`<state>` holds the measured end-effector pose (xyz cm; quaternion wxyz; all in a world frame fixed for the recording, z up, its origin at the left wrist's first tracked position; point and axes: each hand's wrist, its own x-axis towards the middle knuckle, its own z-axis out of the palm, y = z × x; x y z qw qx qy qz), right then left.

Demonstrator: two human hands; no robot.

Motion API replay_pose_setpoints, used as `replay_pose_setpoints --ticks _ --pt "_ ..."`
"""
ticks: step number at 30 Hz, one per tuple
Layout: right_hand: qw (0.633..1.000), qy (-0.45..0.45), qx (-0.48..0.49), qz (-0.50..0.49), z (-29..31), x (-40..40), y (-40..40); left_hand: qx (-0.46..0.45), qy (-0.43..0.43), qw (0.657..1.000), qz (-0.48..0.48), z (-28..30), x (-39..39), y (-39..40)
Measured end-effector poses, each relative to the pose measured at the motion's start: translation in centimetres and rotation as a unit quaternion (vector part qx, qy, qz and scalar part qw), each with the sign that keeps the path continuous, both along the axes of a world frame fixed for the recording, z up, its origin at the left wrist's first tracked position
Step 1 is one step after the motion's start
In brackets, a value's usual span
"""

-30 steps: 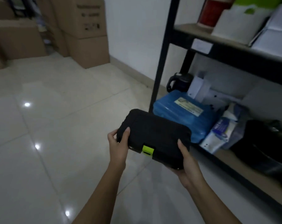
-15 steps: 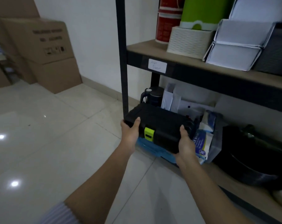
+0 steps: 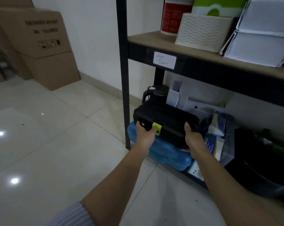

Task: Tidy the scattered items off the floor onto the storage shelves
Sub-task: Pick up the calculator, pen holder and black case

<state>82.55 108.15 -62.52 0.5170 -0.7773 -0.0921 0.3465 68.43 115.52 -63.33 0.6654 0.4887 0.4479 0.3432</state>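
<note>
Both hands gripped the black case (image 3: 165,123) by its near corners, the left hand (image 3: 145,133) beside the green latch (image 3: 157,128), the right hand (image 3: 192,139) at the other end, probably to slide it level. The case sat on the blue case (image 3: 169,154) on the bottom shelf (image 3: 196,178). The upright post (image 3: 124,75) stood just left; a packet (image 3: 217,139) crowded its right; headroom remained above.

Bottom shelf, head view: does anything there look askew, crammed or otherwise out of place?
Slightly. The blue plastic case juts past the bottom shelf's front edge, and the black case, gripped by the left hand and right hand, sits stacked on it. Beside them a mask packet leans crumpled. Nothing spilled or broken.
</note>
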Motion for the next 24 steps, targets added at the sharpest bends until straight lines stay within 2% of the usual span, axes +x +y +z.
replay_pose_setpoints --ticks 5,9,13,15,19,24 --pt "0.997 -0.016 -0.061 0.039 0.8 0.6 -0.5 0.027 0.021 0.999 -0.02 -0.7 -0.3 -1.1" --pt "0.967 -0.195 -0.151 0.067 2.5 -0.5 -0.7 0.0 0.008 1.0 -0.006 -0.8 -1.1 -1.4" --pt "0.91 -0.404 -0.049 0.082 5.0 -7.1 -0.7 -0.059 -0.012 0.997 0.046 -0.9 -3.8 -2.5" --pt "0.878 -0.461 0.024 0.13 4.8 -10.9 -0.6 -0.032 -0.024 0.996 0.078 -0.5 -6.1 -3.3" --pt "0.846 -0.459 0.141 0.234 3.7 -18.7 -0.5 0.039 0.002 0.985 0.171 -0.2 -13.4 -4.7" --pt "0.806 -0.419 0.167 0.384 2.9 -29.8 -1.7 0.067 0.062 0.956 0.278 -1.4 -26.2 -8.8"
